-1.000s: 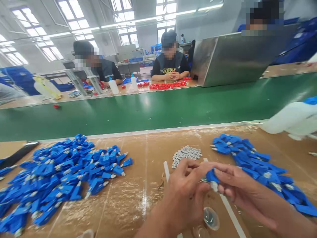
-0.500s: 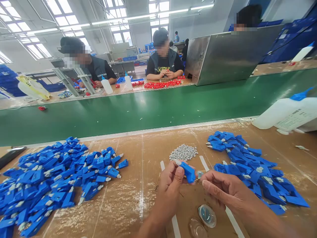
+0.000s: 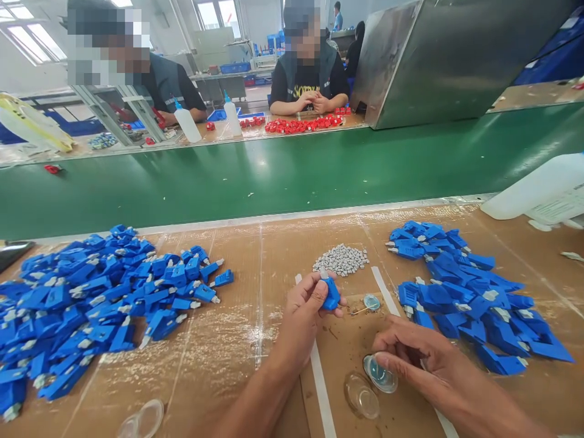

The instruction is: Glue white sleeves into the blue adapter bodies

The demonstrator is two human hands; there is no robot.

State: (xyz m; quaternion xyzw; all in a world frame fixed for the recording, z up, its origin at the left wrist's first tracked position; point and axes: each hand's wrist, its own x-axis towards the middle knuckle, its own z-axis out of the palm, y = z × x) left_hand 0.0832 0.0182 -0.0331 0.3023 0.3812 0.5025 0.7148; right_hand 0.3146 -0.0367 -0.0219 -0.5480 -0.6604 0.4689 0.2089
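Note:
Upright in my left hand [image 3: 310,298] is a blue plastic part [image 3: 332,296] with a pale tip, pinched between thumb and fingers. My right hand [image 3: 410,353] is lower and to the right, its fingers curled and thumb close to the forefinger. Those fingertips are over the rim of a small clear cup [image 3: 385,382] with bluish contents. Whether they pinch anything is hidden. Beside that cup lies another clear round piece [image 3: 365,398]. A thin stick [image 3: 360,311] rests against a small clear dish [image 3: 371,302] between my hands.
Large heaps of blue parts lie at left [image 3: 91,304] and right [image 3: 469,292]. Small grey pieces [image 3: 342,260] are piled ahead. A white bottle [image 3: 538,185] leans at far right. Beyond the green belt [image 3: 255,182], two people sit near red parts [image 3: 301,125].
My right hand has moved down from beside the blue part to the clear cup. My left hand still holds the part, now turned more upright. The view has tilted downward.

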